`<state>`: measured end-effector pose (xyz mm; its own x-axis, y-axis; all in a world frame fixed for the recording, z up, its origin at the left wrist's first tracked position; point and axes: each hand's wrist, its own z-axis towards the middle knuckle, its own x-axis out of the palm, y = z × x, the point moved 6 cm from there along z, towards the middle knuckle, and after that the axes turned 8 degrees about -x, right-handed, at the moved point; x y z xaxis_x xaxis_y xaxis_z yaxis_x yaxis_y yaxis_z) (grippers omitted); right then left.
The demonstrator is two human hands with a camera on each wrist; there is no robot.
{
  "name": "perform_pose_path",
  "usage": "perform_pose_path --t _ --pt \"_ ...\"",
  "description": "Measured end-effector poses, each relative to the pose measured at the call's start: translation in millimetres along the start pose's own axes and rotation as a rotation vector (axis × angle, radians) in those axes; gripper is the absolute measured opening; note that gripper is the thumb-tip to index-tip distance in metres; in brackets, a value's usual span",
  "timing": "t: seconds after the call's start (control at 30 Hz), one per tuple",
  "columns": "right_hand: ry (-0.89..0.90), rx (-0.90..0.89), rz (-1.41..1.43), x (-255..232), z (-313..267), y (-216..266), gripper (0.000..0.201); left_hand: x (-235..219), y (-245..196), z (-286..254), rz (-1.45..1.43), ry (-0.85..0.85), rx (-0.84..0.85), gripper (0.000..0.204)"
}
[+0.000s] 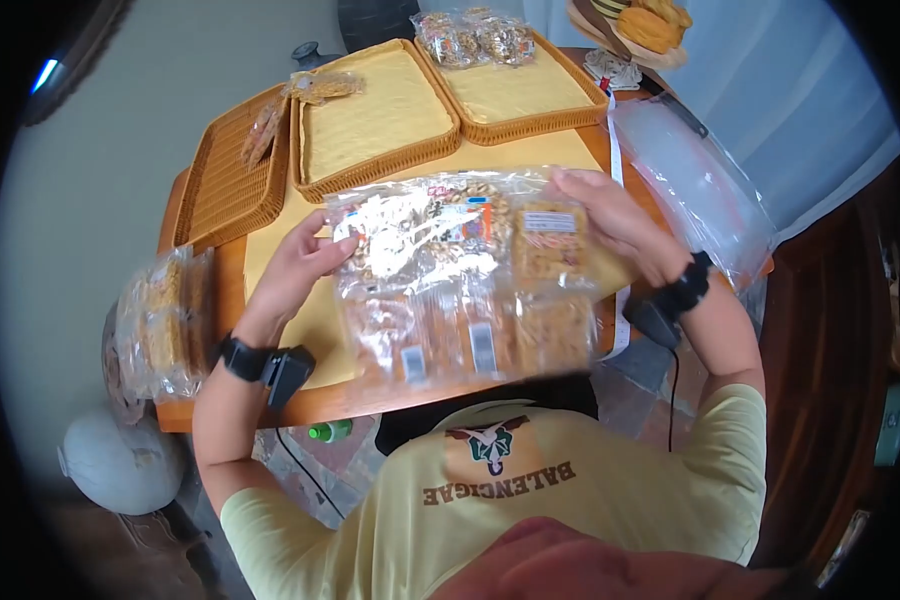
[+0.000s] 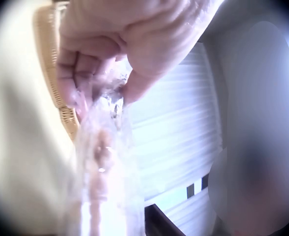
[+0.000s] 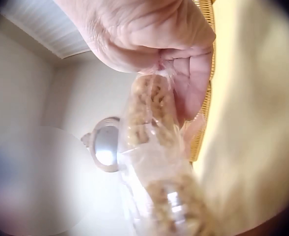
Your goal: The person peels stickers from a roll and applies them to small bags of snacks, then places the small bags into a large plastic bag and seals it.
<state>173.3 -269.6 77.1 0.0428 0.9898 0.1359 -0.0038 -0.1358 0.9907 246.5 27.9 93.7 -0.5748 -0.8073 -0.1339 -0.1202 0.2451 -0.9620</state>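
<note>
A large clear plastic bag [image 1: 445, 215] with several wrapped nut and crispy snack squares inside is held up over the table's front. My left hand [image 1: 305, 262] pinches its left edge between thumb and fingers. At the upper right corner, my right hand [image 1: 618, 222] grips the film. The packets sit in two rows, and glare covers part of the upper row. In the left wrist view the gathered film [image 2: 112, 98] lies between thumb and fingertips. The right wrist view shows the snack pieces [image 3: 151, 108] edge-on, just below the right hand.
Three wicker baskets [image 1: 380, 120] stand along the back; packets [image 1: 475, 40] lie in the right one. Another filled bag [image 1: 165, 325] is at the table's left edge. Flat plastic bags [image 1: 695, 185], a knife [image 1: 678, 112] and a white tape [image 1: 615, 150] lie on the right.
</note>
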Motion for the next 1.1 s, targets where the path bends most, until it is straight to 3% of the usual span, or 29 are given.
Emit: perform_pose_path --t 0.07,0.13,0.3,0.37,0.43,0.47,0.5,0.57,0.63,0.67,0.7,0.73,0.77,0.83,0.9,0.97,1.1 --pt "0.061 0.156 -0.14 -5 19 -26 0.033 -4 19 20 0.001 -0.019 -0.088 0.03" --pt "0.037 0.174 -0.239 -14 42 -48 0.032 -6 33 36 0.06 -0.038 -0.173 0.028" --pt "0.051 0.253 -0.454 -25 38 -35 0.031 -15 50 52 0.157 -0.105 -0.197 0.033" --pt "-0.085 -0.008 -0.482 -47 21 -14 0.027 -14 51 47 0.222 -0.114 -0.197 0.037" --pt "-0.152 -0.144 -0.432 -46 -25 20 0.026 -14 28 28 0.536 -0.288 0.09 0.048" --pt "-0.129 -0.139 -0.473 -52 -53 25 0.026 -8 10 14 0.869 -0.388 0.265 0.054" --pt "-0.104 -0.132 -0.513 -59 -84 29 0.026 -2 0 5 0.867 -0.384 0.263 0.054" --pt "-0.135 0.05 -0.462 -61 -146 26 0.027 34 -33 -19 0.95 -0.314 0.608 0.046" --pt "-0.192 0.248 -0.489 -72 -197 -2 0.024 65 -40 -38 0.845 -0.105 0.597 0.039" --pt "-0.21 0.263 -0.501 -76 -209 -17 0.021 84 -43 -47 0.748 0.078 0.482 0.036" --pt "-0.235 0.284 -0.51 -80 -224 -36 0.018 100 -42 -57 0.805 0.235 0.607 0.036" --pt "-0.289 0.255 -0.422 -73 -231 -52 0.023 118 -41 -66 0.781 0.407 0.593 0.035" --pt "-0.205 0.221 -0.391 -66 -232 -73 0.036 135 -39 -76 0.756 0.571 0.578 0.034" --pt "-0.142 0.134 -0.273 -43 -226 -101 0.047 158 -25 -85 0.832 0.739 0.615 0.034" --pt "-0.151 0.045 -0.094 -26 -211 -102 0.032 169 -16 -84 0.849 0.752 0.633 0.033" --pt "-0.139 0.029 -0.092 -25 -209 -105 0.022 172 -6 -79 0.802 0.791 0.518 0.032" --pt "-0.155 0.018 -0.004 -22 -214 -84 0.015 182 0 -84 0.689 0.777 0.464 0.032"
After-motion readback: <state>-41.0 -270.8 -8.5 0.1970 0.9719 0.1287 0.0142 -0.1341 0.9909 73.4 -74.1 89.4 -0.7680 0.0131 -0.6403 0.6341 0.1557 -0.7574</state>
